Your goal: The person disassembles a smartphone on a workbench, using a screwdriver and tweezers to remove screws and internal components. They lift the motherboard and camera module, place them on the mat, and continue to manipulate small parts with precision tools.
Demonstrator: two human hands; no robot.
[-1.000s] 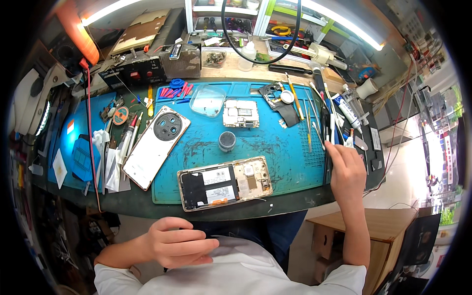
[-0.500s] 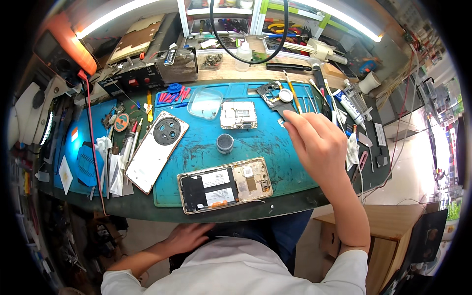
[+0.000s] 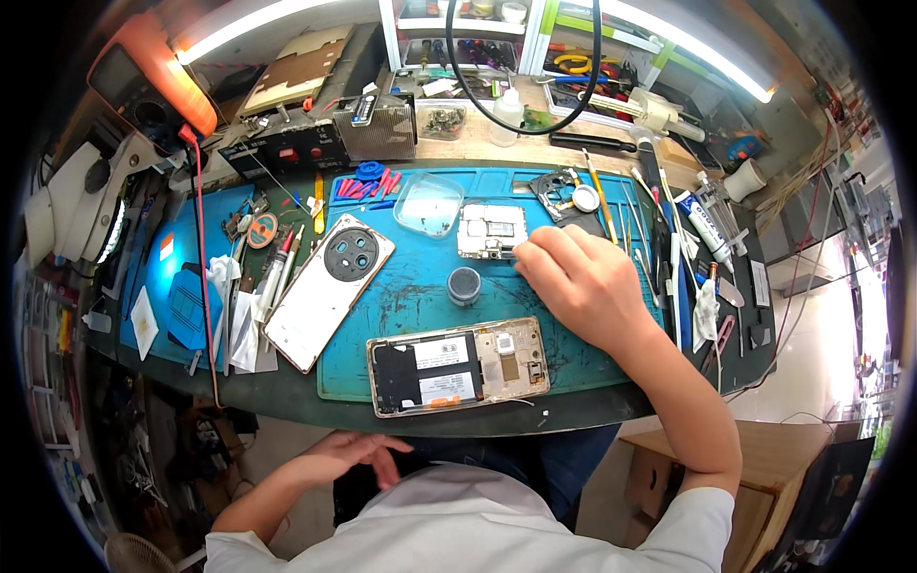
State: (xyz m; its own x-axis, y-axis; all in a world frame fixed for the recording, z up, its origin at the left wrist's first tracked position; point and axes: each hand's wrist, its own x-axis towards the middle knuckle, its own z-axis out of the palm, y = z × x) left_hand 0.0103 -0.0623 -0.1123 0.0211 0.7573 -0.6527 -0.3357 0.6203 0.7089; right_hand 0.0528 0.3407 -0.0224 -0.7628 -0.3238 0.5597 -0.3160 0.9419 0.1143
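Note:
My right hand (image 3: 587,286) is over the blue mat (image 3: 353,363), fingers pinched together. Its fingertips are at the lower right corner of a phone circuit board (image 3: 492,231); whatever they grip is hidden. Just left of that hand stands a small round jar (image 3: 464,286) of grey stuff. Nearer to me lies an opened phone body (image 3: 458,368) with its battery and inner frame showing. A pale phone back cover (image 3: 330,286) with a round black camera ring rests to the left. Below the table edge, my left hand (image 3: 358,454) hangs with fingers apart, holding nothing.
Behind the board are a clear plastic box (image 3: 429,205) and a black phone part with a white disc (image 3: 585,199). Brushes, tweezers and a glue tube (image 3: 705,226) lie at the right. An orange multimeter (image 3: 153,81) stands far left; a black cable loop (image 3: 596,57) hangs overhead.
My right hand has moved left and toward me, from the black phone part to the circuit board's corner. My left hand's fingers have spread. The whole view has shifted slightly.

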